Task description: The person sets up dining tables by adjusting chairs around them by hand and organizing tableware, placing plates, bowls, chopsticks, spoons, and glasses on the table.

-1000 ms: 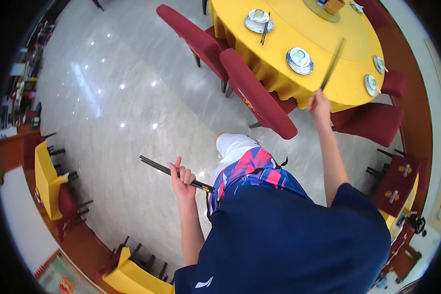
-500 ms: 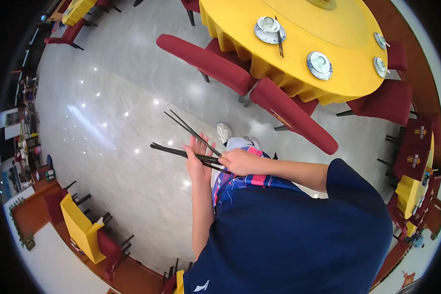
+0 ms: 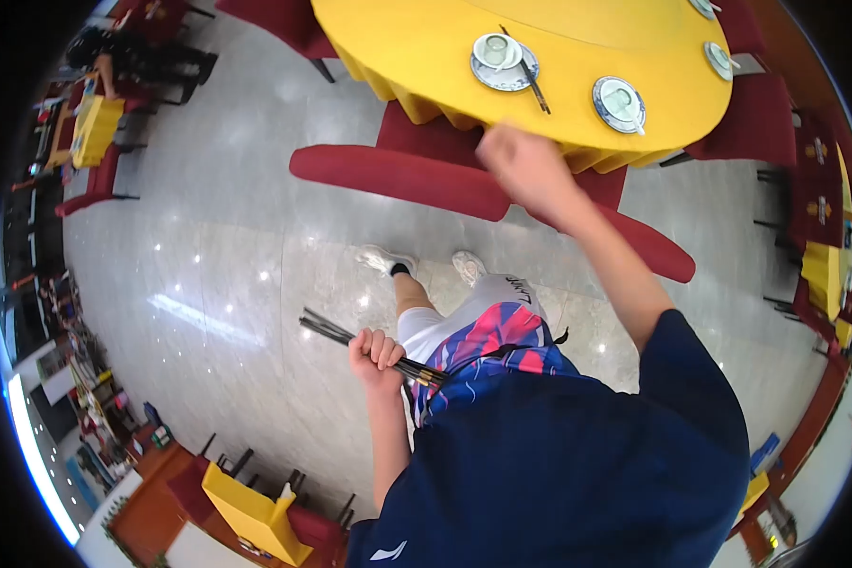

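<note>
Fingers [image 3: 380, 347] of the left hand [image 3: 377, 362], curled round, are clasping chopsticks [image 3: 325, 327], while the right hand [image 3: 523, 163] is hovering near the table [image 3: 577, 57], its grip too blurred to tell

(1) Left hand [image 3: 377, 359]: fingers [image 3: 381, 345] curled in, wrist [image 3: 381, 390] behind them. (2) Right hand [image 3: 523, 163]: blurred, ahead of the left fingers, arm [image 3: 617, 267] outstretched.

The right hand [image 3: 523, 168] has gone from the chopsticks [image 3: 328, 328] toward the table [image 3: 417, 57]; the left hand [image 3: 377, 356] has closed.
</note>
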Demonstrator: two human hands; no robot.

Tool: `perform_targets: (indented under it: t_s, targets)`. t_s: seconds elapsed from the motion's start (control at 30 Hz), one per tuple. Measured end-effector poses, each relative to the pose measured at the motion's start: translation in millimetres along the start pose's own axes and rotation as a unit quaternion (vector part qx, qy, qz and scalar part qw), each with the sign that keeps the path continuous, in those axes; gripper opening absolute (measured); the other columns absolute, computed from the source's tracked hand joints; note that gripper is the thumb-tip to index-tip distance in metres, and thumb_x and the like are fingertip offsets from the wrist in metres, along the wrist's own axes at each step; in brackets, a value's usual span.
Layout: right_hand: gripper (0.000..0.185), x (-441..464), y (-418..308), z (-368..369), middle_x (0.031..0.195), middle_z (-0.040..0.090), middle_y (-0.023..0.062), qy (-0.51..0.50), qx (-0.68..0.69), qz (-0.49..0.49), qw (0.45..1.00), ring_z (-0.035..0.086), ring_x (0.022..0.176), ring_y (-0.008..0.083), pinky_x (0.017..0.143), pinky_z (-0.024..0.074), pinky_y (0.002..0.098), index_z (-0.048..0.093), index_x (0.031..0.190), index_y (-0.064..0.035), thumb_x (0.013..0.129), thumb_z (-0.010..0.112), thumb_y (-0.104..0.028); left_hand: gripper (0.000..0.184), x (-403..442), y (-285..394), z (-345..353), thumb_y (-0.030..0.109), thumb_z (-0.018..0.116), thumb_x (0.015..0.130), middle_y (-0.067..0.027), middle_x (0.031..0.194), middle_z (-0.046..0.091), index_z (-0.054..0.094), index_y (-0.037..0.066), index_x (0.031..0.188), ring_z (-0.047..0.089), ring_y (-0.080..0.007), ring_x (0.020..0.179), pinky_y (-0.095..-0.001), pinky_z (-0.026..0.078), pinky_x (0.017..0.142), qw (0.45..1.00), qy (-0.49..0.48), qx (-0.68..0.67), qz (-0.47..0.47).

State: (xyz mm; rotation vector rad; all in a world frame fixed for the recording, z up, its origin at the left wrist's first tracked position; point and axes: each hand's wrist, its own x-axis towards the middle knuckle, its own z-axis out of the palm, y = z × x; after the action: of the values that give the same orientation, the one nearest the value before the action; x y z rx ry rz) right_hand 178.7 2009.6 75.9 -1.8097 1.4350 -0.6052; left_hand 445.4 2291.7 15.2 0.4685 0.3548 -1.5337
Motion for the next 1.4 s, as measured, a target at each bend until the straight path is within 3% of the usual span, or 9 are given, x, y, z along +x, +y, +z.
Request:
perform_targets:
  t_s: [0.13,0.57,0.63,0.8,0.87,0.93,1.0,1.27,1.4]
  targets:
    - [0.041,143,200,20,0.117,0.060,0.0202,0.253,-0.204,0.141,0.935,0.059,0.107,0.0386,0.088,0.0483,0.0468,0.056,0.117,-0.0059,0.093,0.053,-0.039,0.040,14,31,11,0.021,0.049,0.095,0.0038,0.053,0.030,0.032,0.017,0.058,0.030,-0.0081,0.045,-0.0254,0.028,0.048,0.997,0.074,0.024,0.003]
    - [0.024,113,332,-18,0.106,0.065,0.0217,0.118,-0.461,0.267,0.838,0.064,0.093,0.0413,0.077,0.0521,0.0489,0.058,0.105,-0.0030,0.097,0.043,-0.021,0.045,119,284,68,0.029,0.038,0.104,0.0040,0.048,0.024,0.029,0.016,0.062,0.022,-0.0065,0.038,-0.0225,0.024,0.039,0.990,0.080,0.060,0.102]
    - [0.024,84,278,-16,0.083,0.062,0.0192,0.190,-0.489,0.170,0.834,0.062,0.079,0.0372,0.070,0.0498,0.0495,0.057,0.099,-0.0014,0.098,0.044,-0.021,0.042,148,319,80,0.042,0.036,0.104,0.0043,0.053,0.028,0.051,0.012,0.080,0.022,-0.0052,0.040,-0.0224,0.023,0.039,0.988,0.004,0.138,0.072]
    - [0.026,106,-60,117,0.060,0.048,-0.0012,0.236,0.370,0.269,0.858,0.043,0.045,0.0079,0.039,0.0365,0.0239,0.054,0.090,-0.0073,0.102,0.043,-0.027,0.057,225,352,129,0.052,0.033,0.102,0.0046,0.064,0.037,0.052,0.010,0.136,0.022,-0.0054,0.040,-0.0224,0.021,0.039,0.926,0.068,0.367,0.062]
    - [0.021,125,-159,197,0.064,0.052,0.0033,0.087,0.362,0.320,0.871,0.050,0.048,0.0161,0.043,0.0424,0.0314,0.056,0.087,-0.0065,0.098,0.044,-0.019,0.063,257,357,140,0.058,0.035,0.098,0.0040,0.065,0.037,0.052,0.009,0.133,0.022,-0.0048,0.040,-0.0221,0.021,0.040,0.940,-0.057,0.338,0.001]
    - [0.015,138,-205,287,0.070,0.058,0.0167,-0.060,0.133,-0.081,0.986,0.058,0.062,0.0349,0.062,0.0481,0.0442,0.056,0.084,-0.0005,0.089,0.047,-0.012,0.076,288,357,156,0.067,0.044,0.089,0.0034,0.065,0.033,0.052,0.006,0.133,0.021,-0.0053,0.041,-0.0233,0.020,0.040,0.947,-0.118,0.298,-0.033]
    - [0.025,179,-293,304,0.075,0.059,0.0260,-0.314,0.191,0.094,0.925,0.062,0.075,0.0419,0.066,0.0457,0.0517,0.050,0.087,0.0024,0.096,0.046,-0.021,0.058,308,360,178,0.058,0.045,0.096,0.0024,0.067,0.032,0.061,0.004,0.108,0.022,-0.0066,0.043,-0.0238,0.021,0.042,0.957,-0.101,0.271,-0.018]
    - [0.051,353,-303,332,0.068,0.064,0.0122,-0.500,0.162,0.196,0.828,0.061,0.046,0.0211,0.043,0.0479,0.0353,0.059,0.091,0.0029,0.100,0.041,-0.044,0.045,409,478,221,0.036,0.039,0.105,0.0012,0.064,0.033,0.033,0.013,0.066,0.028,-0.0095,0.046,-0.0242,0.031,0.045,0.959,0.117,0.244,0.087]
    - [0.054,524,-198,366,0.059,0.060,0.0067,-0.003,0.345,0.205,0.916,0.057,0.043,0.0161,0.040,0.0419,0.0286,0.061,0.075,-0.0039,0.098,0.043,-0.050,0.045,471,589,229,0.038,0.037,0.105,0.0023,0.057,0.030,0.034,0.012,0.068,0.029,-0.0091,0.043,-0.0241,0.030,0.041,0.989,-0.129,0.051,-0.055]
